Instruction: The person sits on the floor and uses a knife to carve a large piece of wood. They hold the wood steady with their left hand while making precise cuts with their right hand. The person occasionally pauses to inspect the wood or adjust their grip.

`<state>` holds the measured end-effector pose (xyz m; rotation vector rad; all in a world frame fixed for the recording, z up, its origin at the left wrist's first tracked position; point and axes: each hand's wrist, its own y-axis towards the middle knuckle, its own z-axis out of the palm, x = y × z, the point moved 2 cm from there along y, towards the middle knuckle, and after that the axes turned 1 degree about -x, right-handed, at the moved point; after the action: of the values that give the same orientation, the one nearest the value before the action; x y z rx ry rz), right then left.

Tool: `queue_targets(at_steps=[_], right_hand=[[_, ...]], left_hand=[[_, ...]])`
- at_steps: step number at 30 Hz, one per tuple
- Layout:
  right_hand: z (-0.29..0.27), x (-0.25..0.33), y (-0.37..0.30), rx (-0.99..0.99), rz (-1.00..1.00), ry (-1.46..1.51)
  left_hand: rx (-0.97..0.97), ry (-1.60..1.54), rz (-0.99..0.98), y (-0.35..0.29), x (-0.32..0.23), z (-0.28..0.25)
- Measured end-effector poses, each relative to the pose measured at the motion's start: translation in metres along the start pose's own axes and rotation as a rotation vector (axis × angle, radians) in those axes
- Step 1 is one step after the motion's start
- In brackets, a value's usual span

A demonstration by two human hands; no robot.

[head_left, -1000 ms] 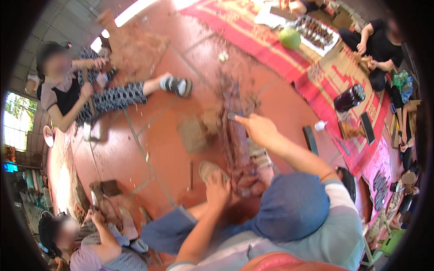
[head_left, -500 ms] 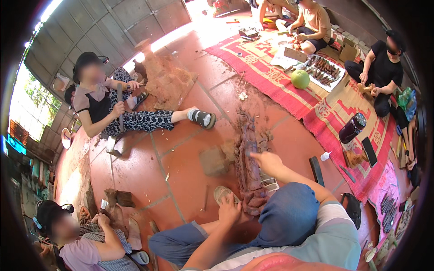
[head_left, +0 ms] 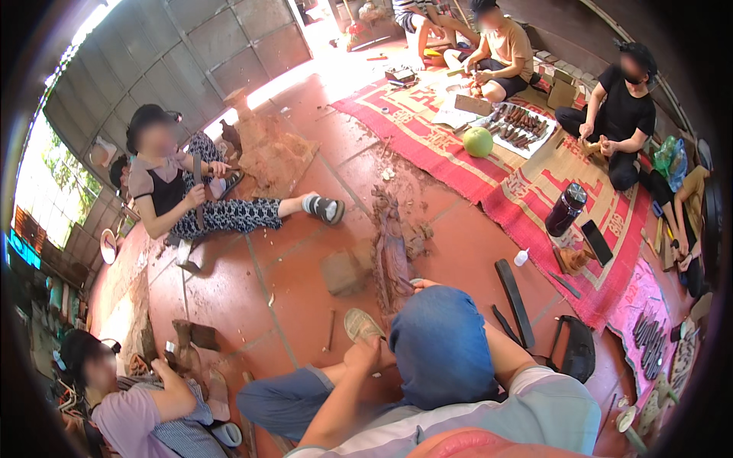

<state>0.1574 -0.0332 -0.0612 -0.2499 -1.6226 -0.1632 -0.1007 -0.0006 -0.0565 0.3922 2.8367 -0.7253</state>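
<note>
A long reddish-brown wood carving (head_left: pixel 393 263) with figure-like relief lies on the tiled floor in front of me, its near end hidden behind my raised knee. My right hand (head_left: pixel 419 285) is mostly covered by that knee; only a bit of its fingers shows, beside the carving's lower part. Low beside my sandalled foot (head_left: pixel 362 326) is my left hand (head_left: pixel 363 354), its fingers drawn together. Whatever it may hold is too small to make out. A brown block (head_left: pixel 345 272) sits left of the carving, and a thin stick-like tool (head_left: pixel 329 330) lies nearer me.
A red patterned mat (head_left: pixel 527 198) at the right bears a green round fruit (head_left: pixel 478 142), a dark flask (head_left: pixel 566 209) and a phone (head_left: pixel 596 243). Black flat bars (head_left: pixel 515 301) and a black bag (head_left: pixel 572 349) lie by my right side. Several people sit around, working.
My right hand, earlier over the middle of the carving with a finger stretched out, has drawn back behind my knee. The view has shifted, moving the scene leftward. My left hand stays near the foot.
</note>
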Motion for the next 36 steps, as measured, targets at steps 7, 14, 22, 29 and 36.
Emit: queue_targets(at_steps=[7,14,22,29,36], right_hand=[[-0.01,-0.029,-0.01,-0.178,0.025,-0.038],[-0.014,0.062,0.054,-0.252,-0.183,-0.567],[-0.007,0.051,0.05,-0.054,-0.065,-0.946],[-0.004,0.086,0.074,-0.168,-0.068,-0.976],[-0.006,0.101,0.072,-0.028,0.014,-1.055]], left_hand=[[0.07,0.156,0.186,-0.042,-0.012,-0.012],[0.042,-0.071,0.096,-0.041,-0.014,-0.004],[-0.015,-0.516,0.221,-0.007,0.006,0.009],[-0.121,-0.435,0.236,-0.007,-0.004,0.01],[-0.169,-0.422,0.267,-0.01,-0.009,0.013]])
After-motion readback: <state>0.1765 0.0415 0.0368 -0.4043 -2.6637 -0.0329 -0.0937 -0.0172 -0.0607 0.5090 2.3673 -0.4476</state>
